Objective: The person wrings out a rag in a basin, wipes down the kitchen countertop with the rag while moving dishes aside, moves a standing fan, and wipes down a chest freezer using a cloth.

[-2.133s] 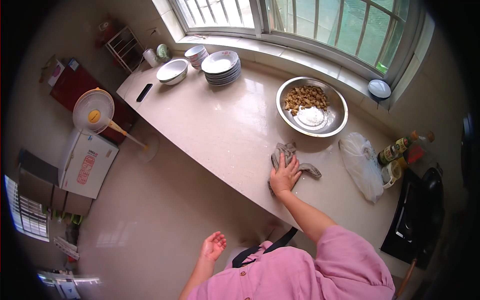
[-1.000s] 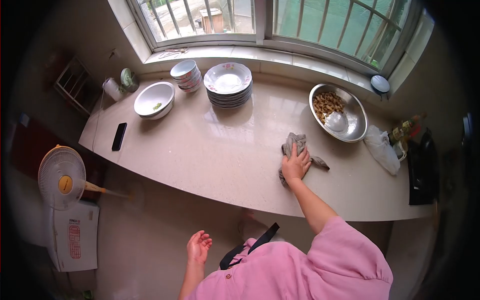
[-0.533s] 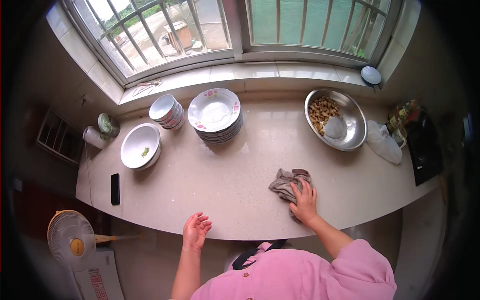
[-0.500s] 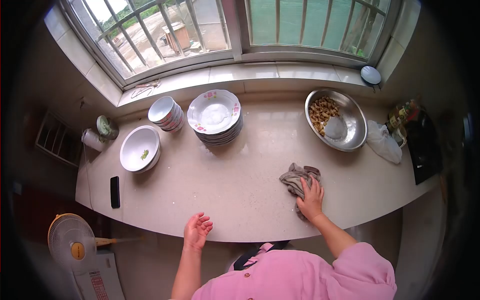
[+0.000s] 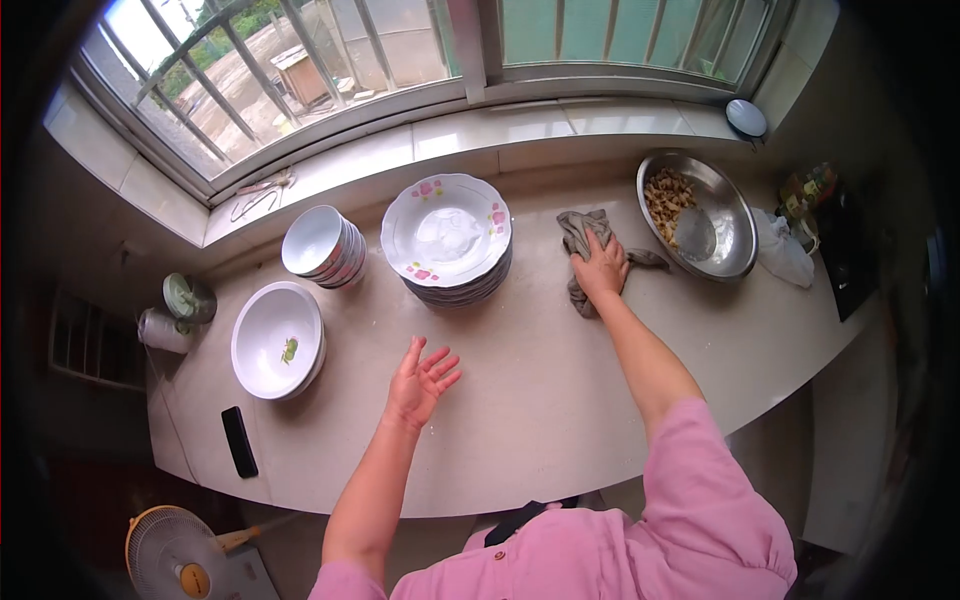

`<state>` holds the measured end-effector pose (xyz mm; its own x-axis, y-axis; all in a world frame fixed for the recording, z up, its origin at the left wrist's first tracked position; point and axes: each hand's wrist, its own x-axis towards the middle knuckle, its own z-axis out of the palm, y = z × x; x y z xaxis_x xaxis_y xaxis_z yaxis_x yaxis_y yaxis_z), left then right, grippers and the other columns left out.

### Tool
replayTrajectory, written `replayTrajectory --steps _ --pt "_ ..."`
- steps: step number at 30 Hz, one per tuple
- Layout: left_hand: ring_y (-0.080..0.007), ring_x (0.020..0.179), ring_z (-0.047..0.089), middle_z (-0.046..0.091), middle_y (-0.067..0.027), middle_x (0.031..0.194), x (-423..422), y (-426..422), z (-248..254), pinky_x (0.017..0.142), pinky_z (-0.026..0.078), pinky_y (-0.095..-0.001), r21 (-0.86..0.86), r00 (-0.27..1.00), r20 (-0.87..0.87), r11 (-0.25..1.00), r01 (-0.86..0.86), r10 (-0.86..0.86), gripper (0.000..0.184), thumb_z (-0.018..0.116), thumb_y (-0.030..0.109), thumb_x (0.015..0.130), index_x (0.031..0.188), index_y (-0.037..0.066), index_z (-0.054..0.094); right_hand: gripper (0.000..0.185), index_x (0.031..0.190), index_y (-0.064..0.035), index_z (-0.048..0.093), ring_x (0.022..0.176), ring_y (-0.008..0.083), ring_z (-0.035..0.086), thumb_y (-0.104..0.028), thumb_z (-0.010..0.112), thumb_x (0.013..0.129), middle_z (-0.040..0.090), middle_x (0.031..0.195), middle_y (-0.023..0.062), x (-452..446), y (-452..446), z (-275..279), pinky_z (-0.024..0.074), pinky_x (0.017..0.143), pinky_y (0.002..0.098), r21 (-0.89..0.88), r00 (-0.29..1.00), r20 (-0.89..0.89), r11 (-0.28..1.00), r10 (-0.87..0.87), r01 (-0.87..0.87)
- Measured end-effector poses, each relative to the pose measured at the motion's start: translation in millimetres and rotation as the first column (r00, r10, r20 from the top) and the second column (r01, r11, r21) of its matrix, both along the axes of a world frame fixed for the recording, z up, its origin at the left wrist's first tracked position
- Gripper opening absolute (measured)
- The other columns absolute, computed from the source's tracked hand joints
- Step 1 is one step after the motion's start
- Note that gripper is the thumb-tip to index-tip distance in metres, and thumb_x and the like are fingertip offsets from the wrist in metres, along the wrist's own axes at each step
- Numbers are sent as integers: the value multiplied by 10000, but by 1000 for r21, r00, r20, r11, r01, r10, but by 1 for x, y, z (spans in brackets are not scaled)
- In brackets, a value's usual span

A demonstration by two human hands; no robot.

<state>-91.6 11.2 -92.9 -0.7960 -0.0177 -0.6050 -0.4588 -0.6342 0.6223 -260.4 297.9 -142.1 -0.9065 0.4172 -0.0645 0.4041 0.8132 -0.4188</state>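
Countertop, pale, glossy, with a curved-looking front edge and scattered small droplets or specks. Behind it, tiled sill beneath a barred sliding window; one small pale dish at the sill's right end. On the room floor, lower left: one fan with yellow trim.

Containers, left to right. Jar, greenish, contents unclear. White bowl, holding one green scrap. Small bowls, nested in a leaning stack. Plates, stacked, scalloped, pink flowers on the topmost. Metal basin, holding brown chunks gathered at its left side, the rest of the bottom showing. White plastic bag, just beside the basin, contents hidden.

Also on the counter: one black phone, near the front left edge.

Cloth, grey-brown, crumpled, lying on the counter between plates and basin. Right hand, palm down on it, fingers slightly apart; whether they pinch a fold cannot be told. Left hand, raised near the plates, fingers apart, holding nothing.
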Motion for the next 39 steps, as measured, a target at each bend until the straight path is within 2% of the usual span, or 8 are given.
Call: replayTrajectory --steps 5,12,19,27,29,35,37,39 --pt "-345 1159 435 268 -213 1346 -59 -12 2 922 405 -499 12 996 -80 999 49 -48 853 535 576 813 1392 139 87 582 1283 -303 460 1320 282 232 -257 593 718 278 1425 92 21 -32 -2 176 1070 495 38 894 -96 899 437 -435" --pt "-374 1252 320 202 -183 1430 -89 10 20 969 219 -636 -135 995 7 985 103 -103 980 483 723 738 1430 158 81 578 1276 -241 473 1298 306 250 -232 607 713 281 1413 107 119 -79 3 209 1048 516 27 683 -88 687 725 -726" --pt "-328 1244 355 360 -130 1376 -112 19 9 975 254 -581 55 995 -41 994 95 -93 750 474 594 815 1384 154 261 578 1241 -236 504 1278 303 302 -228 646 681 308 1395 109 177 -26 26 239 1033 523 -38 426 -88 425 900 -905" --pt "-269 1204 410 426 -109 1321 -115 27 19 950 323 -495 37 999 45 999 25 -26 596 486 467 848 1326 147 332 593 1242 -225 501 1274 324 293 -229 619 660 322 1378 137 137 78 3 173 1059 512 78 861 -117 869 496 -490" --pt "-261 1192 418 427 -104 1319 -116 27 12 943 325 -487 44 999 35 998 40 -42 594 491 474 843 1319 153 340 609 1279 -208 464 1288 340 257 -231 600 686 294 1385 171 112 74 -13 161 1061 510 31 963 -179 979 203 -201" --pt "-330 1227 374 307 -126 1401 -98 20 14 982 264 -562 -6 988 -64 990 141 -142 878 477 699 762 1402 159 212 643 1330 -168 393 1305 353 211 -237 583 720 241 1400 196 102 -34 -7 161 1058 512 60 921 -120 928 372 -367" --pt "-380 1267 317 172 -175 1448 -81 11 10 1006 246 -571 -19 978 -121 985 169 -170 1083 497 762 687 1436 149 12 644 1327 -169 398 1301 360 214 -244 592 717 245 1394 200 120 -76 -3 158 1057 517 43 851 -122 859 511 -509" --pt "-386 1282 290 137 -200 1447 -56 -5 6 1020 251 -550 34 998 -64 999 18 -16 1126 522 751 678 1424 150 -68 646 1326 -172 400 1297 365 215 -244 596 715 246 1390 205 141 -116 -2 157 1056 520 27 809 -127 817 574 -576"
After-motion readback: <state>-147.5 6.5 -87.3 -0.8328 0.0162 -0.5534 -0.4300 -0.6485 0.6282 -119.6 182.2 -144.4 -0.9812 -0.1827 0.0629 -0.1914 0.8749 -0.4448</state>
